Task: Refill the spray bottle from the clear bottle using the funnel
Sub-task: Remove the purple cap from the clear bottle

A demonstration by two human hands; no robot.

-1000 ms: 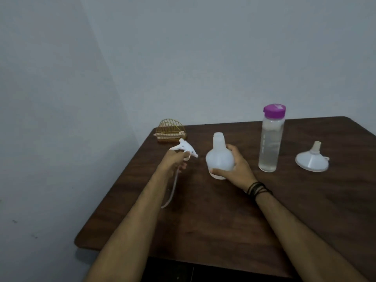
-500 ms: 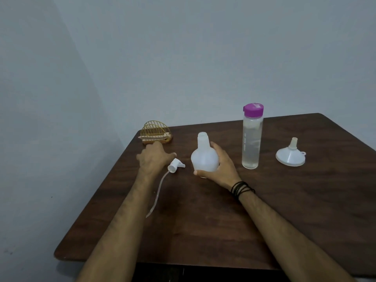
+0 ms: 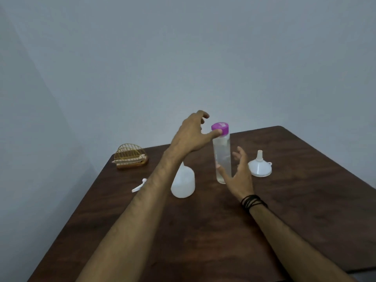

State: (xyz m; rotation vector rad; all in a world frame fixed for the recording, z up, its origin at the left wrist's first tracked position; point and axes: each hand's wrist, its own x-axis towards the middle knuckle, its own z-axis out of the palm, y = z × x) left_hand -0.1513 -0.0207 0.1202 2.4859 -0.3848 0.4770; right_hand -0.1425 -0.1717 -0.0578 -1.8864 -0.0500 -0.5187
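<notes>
I have both hands around the clear bottle (image 3: pixel 222 157), which stands upright on the surface (image 3: pixel 305 210), its long axis vertical, directly between them. My left hand (image 3: pixel 192 135) is high, at the level of the purple cap (image 3: pixel 220 128); the fingers are spread and a little bent, and the thumb tip seems to touch the side of the cap, but nothing is gripped yet. My right hand (image 3: pixel 239 176) is low, just beside the lower half of the bottle on its right side, palm turned toward it, fingers apart and relaxed; it holds nothing, and I cannot tell for sure if the thumb already touches the plastic. So the left is nearer to the cap and the right is nearer to the body, which I think suits the coming move: right hand to hold the bottle steady, left hand to turn the cap off. The spray bottle (image 3: pixel 183 184) stands under my left forearm, close on the left of the clear bottle; its neck is hidden by the arm. Its spray head (image 3: pixel 139 186) lies on the surface further left, mostly hidden by the arm. The funnel (image 3: pixel 260 166) rests mouth down, spout up, just beyond my right hand to the right, not yet used. I judge the pouring is still some steps away.
</notes>
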